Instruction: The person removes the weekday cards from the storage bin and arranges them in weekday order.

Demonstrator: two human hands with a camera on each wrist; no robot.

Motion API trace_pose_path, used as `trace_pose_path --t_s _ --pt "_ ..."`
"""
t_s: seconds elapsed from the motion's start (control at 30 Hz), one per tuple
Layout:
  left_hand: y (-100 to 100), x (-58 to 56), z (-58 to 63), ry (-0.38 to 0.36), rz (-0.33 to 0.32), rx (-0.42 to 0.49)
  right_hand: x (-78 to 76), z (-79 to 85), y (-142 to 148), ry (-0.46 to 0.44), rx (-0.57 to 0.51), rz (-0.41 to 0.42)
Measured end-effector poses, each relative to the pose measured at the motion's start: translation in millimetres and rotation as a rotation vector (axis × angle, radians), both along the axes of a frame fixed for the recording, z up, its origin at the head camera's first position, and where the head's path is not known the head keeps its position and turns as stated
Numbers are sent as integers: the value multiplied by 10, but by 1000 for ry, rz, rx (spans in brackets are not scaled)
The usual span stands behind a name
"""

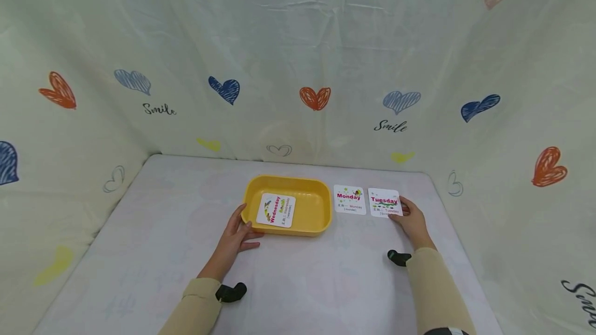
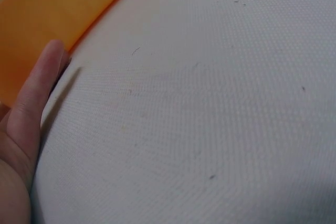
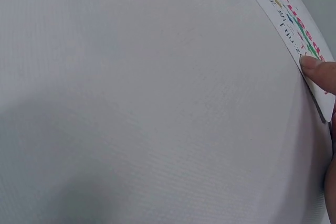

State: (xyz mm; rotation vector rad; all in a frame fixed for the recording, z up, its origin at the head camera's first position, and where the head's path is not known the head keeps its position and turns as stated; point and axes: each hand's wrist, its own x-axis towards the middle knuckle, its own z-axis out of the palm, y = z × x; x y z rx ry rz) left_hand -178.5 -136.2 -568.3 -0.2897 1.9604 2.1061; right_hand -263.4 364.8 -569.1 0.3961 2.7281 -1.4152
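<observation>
A yellow tray stands near the back of the table, with a white "Wednesday" card lying turned sideways inside it. My left hand is at the tray's front left corner, its fingers spread and resting against the tray's outside wall; in the left wrist view one straight finger lies beside the wall. To the right of the tray, a "Monday" card lies upright to me. Beside it is a "Tuesday" card, which my right hand pinches at its lower right corner, the thumb on its printed face.
A white cloth covers the table. Behind and at both sides hangs a pale curtain printed with hearts. Dark wrist straps sit over both beige sleeves.
</observation>
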Motion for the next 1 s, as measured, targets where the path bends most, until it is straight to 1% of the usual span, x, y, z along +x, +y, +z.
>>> trace_pose_path --t_s 0.2,0.27,0.47,0.57,0.67,0.8,1.0 --pt "-2 -1 12 -13 1 -5 26 -8 20 -8 -2 -15" --pt "-3 0 13 -11 0 -5 32 7 22 -20 -20 -27" --pt "2 5 12 0 2 -1 63 127 -30 -23 -120 -74" --pt "-2 5 3 3 3 -3 71 200 -74 -11 -147 -81" --pt "11 10 -1 10 -2 -1 85 275 -110 22 -141 -57" --pt "35 20 11 16 -2 5 125 371 -204 74 -132 0" --pt "11 28 36 23 2 -4 186 481 -524 98 -208 35"
